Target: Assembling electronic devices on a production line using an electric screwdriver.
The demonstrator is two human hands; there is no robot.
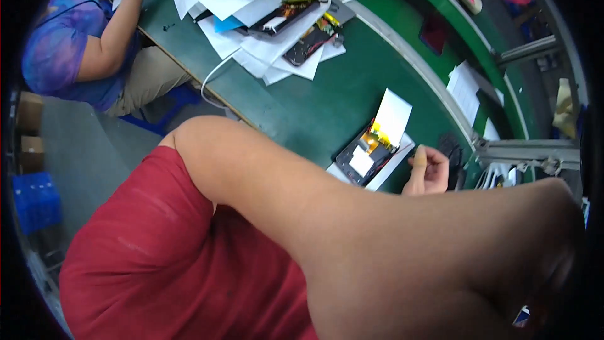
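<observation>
My left arm sweeps across the lower middle, and my left hand (440, 245) is raised very close to the camera, large and blurred. Its fingers are too dark and near to make out, so whatever it touches is hidden. Beyond it, my right hand (431, 173) is at the table with fingers loosely curled and apart, nothing visible in them. One digit has a tan covering. Just left of that hand lies an opened black electronic device (353, 153) with a white label, yellow tape and thin red wires. A white panel (394, 117) stands out from its far edge.
Papers (264, 50) and several opened devices (308, 44) are piled at the back of the green table (270, 110). A white cable (217, 70) hangs over its left edge. A co-worker (75, 50) sits at far left. A metal rail (415, 56) runs along the right side.
</observation>
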